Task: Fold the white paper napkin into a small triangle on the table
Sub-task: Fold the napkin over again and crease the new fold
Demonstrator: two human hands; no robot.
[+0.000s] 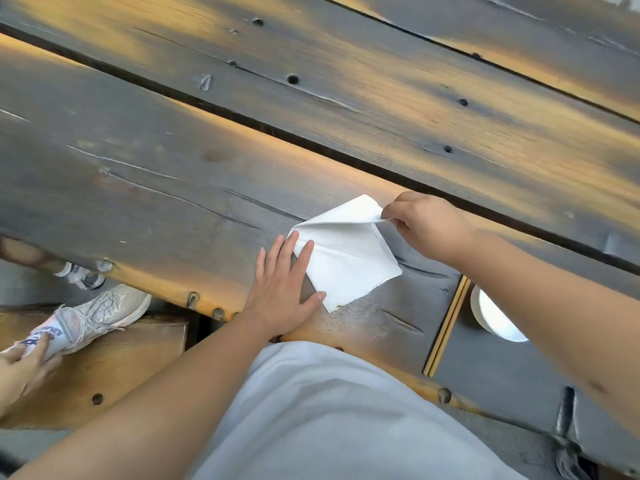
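The white paper napkin [349, 258] lies near the front edge of the dark wooden table [173, 161]. My left hand [284, 282] rests flat with straight fingers on the napkin's left edge, holding it down. My right hand [426, 226] pinches the napkin's far right corner and lifts that flap off the table, so the upper part of the napkin curls over above the flat lower part.
A white bowl [495, 317] sits under my right forearm, with a pair of chopsticks [448, 323] lying beside it. Left of the table is a wooden bench [104, 362] with another person's sneaker [100, 313] and hand [20, 365] on it.
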